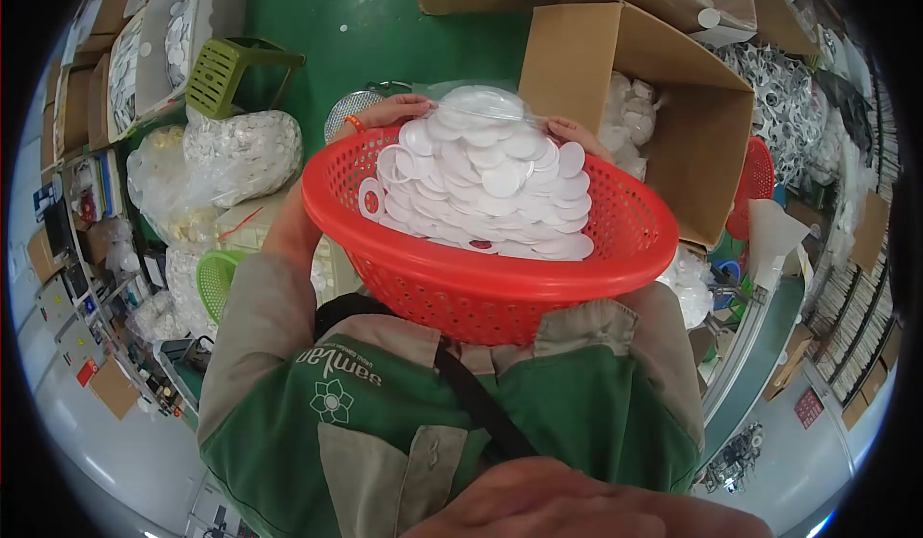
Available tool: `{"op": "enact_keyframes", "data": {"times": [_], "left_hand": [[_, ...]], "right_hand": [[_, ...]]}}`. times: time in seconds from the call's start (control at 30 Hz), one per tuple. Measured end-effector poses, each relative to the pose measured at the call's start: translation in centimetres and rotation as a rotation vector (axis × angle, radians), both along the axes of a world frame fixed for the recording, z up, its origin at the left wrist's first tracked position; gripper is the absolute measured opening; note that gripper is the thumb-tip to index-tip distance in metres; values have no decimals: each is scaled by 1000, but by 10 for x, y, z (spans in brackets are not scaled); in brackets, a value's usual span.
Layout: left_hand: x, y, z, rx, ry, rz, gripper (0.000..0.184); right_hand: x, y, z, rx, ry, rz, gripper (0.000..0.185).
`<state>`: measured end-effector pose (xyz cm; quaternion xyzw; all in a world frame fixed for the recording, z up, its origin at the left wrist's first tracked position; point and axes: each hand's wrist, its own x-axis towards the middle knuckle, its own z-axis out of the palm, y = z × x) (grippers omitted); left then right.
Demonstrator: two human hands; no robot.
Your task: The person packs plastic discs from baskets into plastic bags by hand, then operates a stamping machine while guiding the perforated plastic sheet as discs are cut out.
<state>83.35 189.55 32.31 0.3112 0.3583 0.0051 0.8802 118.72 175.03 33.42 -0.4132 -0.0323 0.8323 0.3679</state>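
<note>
A red plastic basket (490, 283) with perforated sides rests against my body, heaped with thin white discs (500, 177). Several pieces at the heap's left side are rings. At the basket's far side, a clear plastic bag (471, 96) lies over the top of the heap. My left hand (399, 109), with an orange band at the wrist, pinches the bag's left edge. On the other side, my right hand (575, 136) has its fingers closed at the bag's right edge. Part of that hand is hidden behind the basket.
An open cardboard box (678, 125) holding bagged white pieces stands to the right. A green stool (226, 75) and filled clear bags (240, 156) are on the left. Another red basket (753, 184) stands beyond the box. Green floor (356, 0) shows ahead.
</note>
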Motion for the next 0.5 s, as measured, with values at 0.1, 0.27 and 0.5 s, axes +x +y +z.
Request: {"op": "enact_keyframes", "data": {"times": [0.1,0.27,0.5], "left_hand": [[8,-11,-8,-20,-4,-27,27],[16,-28,-17,70,14,-117,32],[28,-63,-52,-109,-129,-41,35]], "right_hand": [[7,-7,8,13,-37,23,18],[19,-7,10,67,-183,167,21],[44,-23,8,42,-279,234,21]]}}
